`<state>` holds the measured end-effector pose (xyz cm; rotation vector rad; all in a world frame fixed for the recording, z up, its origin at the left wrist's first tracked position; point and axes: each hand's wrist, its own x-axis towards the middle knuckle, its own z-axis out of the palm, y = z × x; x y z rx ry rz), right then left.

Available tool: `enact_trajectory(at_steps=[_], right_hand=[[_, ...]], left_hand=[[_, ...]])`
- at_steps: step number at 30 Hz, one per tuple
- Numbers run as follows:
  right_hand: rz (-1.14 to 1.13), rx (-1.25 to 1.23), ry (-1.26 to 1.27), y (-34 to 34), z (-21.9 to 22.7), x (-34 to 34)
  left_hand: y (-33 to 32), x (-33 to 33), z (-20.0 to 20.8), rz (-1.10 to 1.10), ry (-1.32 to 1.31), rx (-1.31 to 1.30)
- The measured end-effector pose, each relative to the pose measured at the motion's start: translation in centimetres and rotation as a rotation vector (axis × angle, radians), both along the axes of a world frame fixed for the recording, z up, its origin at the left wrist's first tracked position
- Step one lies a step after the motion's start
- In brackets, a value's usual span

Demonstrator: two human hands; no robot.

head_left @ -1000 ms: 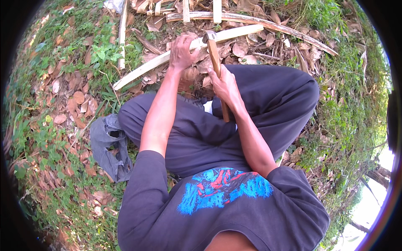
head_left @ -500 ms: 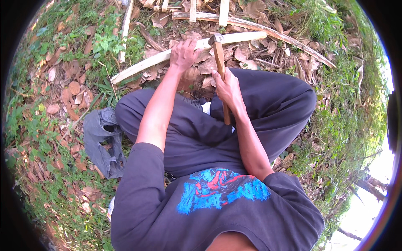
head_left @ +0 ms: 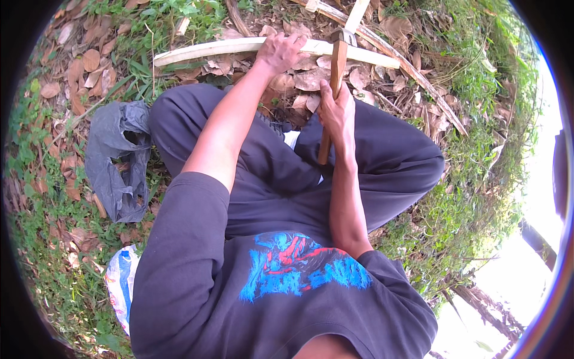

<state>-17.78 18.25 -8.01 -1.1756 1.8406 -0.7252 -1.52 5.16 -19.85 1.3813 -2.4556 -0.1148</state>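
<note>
My left hand is closed round a long, pale, slightly bowed wooden strip, near its middle. The strip lies crosswise beyond my folded legs, over dry leaves. My right hand grips a hammer by its brown wooden handle. The hammer's metal head is over the right part of the strip; whether it touches the wood I cannot tell. The handle's lower end hangs down between my legs.
Behind the strip lie a longer rough-edged stick and another pale wood piece. A torn dark plastic bag sits by my left knee, with a white and blue packet nearer. Grass and fallen leaves surround me.
The strip has swung from a slant to nearly level. The hammer head has shifted right along it. Both hands keep their grips, and the whole view has turned somewhat.
</note>
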Motion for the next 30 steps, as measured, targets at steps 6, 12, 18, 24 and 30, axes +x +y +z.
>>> enact_trajectory(at_steps=[6,12,18,24,30], right_hand=[[0.072,0.137,0.118,-0.9,0.3,1.3],[0.043,0.037,0.107,-0.7,0.3,1.3],[0.031,-0.003,0.104,-0.9,1.1,0.7],[0.106,0.022,0.215,-0.6,1.5,0.4],[0.239,-0.125,0.351,-1.3,1.7,1.0]], left_hand=[[-0.2,0.5,-0.6,0.001,0.010,-0.046],[0.1,0.3,-0.7,0.014,0.017,-0.010],[-0.2,0.1,-0.6,0.007,-0.024,-0.032],[0.1,0.0,-1.2,0.001,-0.010,-0.020],[-0.3,0.1,-0.6,0.002,-0.011,-0.028]])
